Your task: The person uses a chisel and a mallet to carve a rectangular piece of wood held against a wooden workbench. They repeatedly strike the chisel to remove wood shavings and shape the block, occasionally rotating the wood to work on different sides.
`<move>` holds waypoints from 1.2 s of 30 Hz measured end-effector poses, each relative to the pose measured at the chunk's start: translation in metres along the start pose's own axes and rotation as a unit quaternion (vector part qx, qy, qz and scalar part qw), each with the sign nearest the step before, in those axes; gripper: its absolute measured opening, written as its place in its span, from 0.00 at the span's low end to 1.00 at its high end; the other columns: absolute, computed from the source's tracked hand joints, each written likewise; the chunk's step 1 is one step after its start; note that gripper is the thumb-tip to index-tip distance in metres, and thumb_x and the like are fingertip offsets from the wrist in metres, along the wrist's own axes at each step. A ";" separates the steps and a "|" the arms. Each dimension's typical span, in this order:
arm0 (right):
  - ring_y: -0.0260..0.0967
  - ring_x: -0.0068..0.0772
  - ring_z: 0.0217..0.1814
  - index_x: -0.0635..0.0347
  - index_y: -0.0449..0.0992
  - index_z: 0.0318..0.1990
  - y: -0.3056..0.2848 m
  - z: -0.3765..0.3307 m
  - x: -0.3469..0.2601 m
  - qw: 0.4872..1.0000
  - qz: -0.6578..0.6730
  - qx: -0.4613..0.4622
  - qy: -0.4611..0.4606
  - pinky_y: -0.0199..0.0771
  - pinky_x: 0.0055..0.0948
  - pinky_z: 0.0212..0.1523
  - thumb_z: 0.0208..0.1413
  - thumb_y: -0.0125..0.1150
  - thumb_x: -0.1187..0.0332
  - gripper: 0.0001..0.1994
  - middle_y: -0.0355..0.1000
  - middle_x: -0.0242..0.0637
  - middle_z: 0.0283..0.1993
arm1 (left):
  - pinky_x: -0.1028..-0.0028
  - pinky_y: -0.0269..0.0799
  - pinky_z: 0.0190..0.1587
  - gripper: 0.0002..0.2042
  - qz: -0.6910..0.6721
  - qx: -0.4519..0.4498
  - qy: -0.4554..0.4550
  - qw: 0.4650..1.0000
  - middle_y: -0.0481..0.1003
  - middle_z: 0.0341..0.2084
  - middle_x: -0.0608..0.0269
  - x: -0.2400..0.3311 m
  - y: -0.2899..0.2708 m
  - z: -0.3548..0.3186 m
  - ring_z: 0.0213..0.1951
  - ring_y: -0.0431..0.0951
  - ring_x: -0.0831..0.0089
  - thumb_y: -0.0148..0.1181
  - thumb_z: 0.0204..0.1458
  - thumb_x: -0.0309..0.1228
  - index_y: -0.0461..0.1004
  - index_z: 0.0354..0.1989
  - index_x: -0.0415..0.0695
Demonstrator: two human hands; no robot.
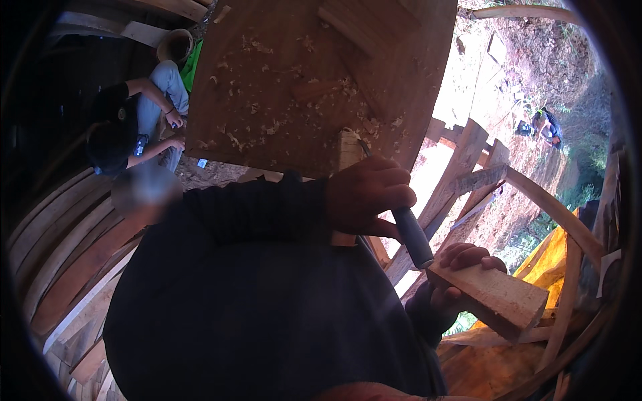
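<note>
My left hand [371, 194] is closed around a chisel [414, 239] with a dark handle. The chisel slants, its metal blade toward a pale strip of wood [349, 148] at the near edge of a brown board [267, 113]. My left hand and sleeve cover the strip's middle, and its near end juts past the board's edge. My right hand [468, 260] grips a chunky wooden block [505, 297], fingers over its top and thumb below. One end of the block meets the butt of the chisel handle. The blade's tip is hard to make out.
Curled shavings and flat wood pieces [368, 23] lie on the board. At the left a person [130, 123] sits near a bucket [175, 47], above stacked curved planks [60, 247]. A timber frame [461, 174] and yellow sheet [545, 257] are at the right; another person [548, 127] is farther off.
</note>
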State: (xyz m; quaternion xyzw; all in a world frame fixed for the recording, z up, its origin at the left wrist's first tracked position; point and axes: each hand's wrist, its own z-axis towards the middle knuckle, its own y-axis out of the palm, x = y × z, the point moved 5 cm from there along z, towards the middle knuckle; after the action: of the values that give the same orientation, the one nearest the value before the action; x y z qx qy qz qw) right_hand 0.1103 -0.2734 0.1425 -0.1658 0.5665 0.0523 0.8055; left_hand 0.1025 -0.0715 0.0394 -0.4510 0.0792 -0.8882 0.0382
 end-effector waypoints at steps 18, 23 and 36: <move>0.74 0.27 0.36 0.60 0.62 0.53 -0.030 -0.019 0.026 0.959 -0.178 -0.168 0.141 0.76 0.28 0.40 0.51 0.78 0.50 0.35 0.75 0.40 0.41 | 0.62 0.69 0.39 0.22 0.039 -0.039 -0.022 0.998 0.71 0.29 0.62 -0.005 0.020 0.006 0.33 0.74 0.61 0.74 0.45 0.50 0.73 0.37 0.47; 0.73 0.28 0.36 0.60 0.61 0.54 -0.016 -0.021 0.021 0.879 -0.406 -0.222 0.119 0.76 0.28 0.42 0.53 0.78 0.51 0.34 0.73 0.41 0.39 | 0.62 0.68 0.34 0.22 0.049 -0.040 -0.018 0.998 0.70 0.26 0.63 -0.008 0.022 0.008 0.29 0.74 0.63 0.72 0.48 0.52 0.70 0.35 0.48; 0.71 0.29 0.36 0.60 0.61 0.52 -0.012 -0.017 0.030 0.978 -0.107 -0.010 0.178 0.72 0.28 0.43 0.47 0.81 0.44 0.39 0.71 0.37 0.36 | 0.62 0.66 0.36 0.23 0.052 -0.062 -0.029 0.996 0.70 0.28 0.61 -0.010 0.024 0.008 0.31 0.72 0.61 0.71 0.48 0.52 0.71 0.37 0.47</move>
State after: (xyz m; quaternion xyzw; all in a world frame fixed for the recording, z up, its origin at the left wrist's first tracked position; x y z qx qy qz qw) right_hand 0.1086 -0.2929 0.1122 -0.2400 0.6790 -0.0588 0.6913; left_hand 0.1148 -0.0950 0.0325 -0.4735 0.1568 -0.8647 0.0589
